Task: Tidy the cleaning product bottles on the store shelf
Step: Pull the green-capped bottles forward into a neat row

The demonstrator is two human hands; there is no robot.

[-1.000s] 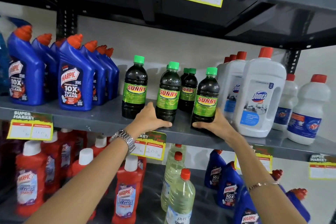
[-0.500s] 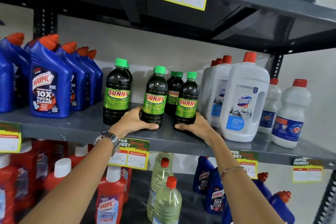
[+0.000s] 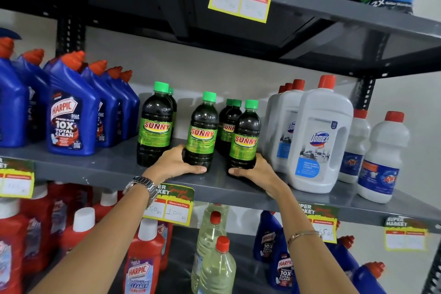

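Observation:
Several dark Sunny bottles with green caps stand on the grey middle shelf (image 3: 100, 169). My left hand (image 3: 176, 164) grips the base of the middle front Sunny bottle (image 3: 202, 131). Around the base of the right front Sunny bottle (image 3: 245, 136) my right hand (image 3: 255, 172) is closed. Both bottles stand upright on the shelf. Another Sunny bottle (image 3: 155, 126) stands free to the left, and more stand behind.
Blue Harpic bottles (image 3: 66, 112) fill the shelf's left side; white Domex jugs (image 3: 319, 136) and smaller white bottles (image 3: 381, 157) stand right. Red Harpic bottles (image 3: 140, 265), clear bottles (image 3: 214, 258) and blue ones sit on the lower shelf. Price tags hang along shelf edges.
The right front Sunny bottle has slid left, closer to the middle one, with both hands staying on the two bottle bases. The view has shifted and come closer.

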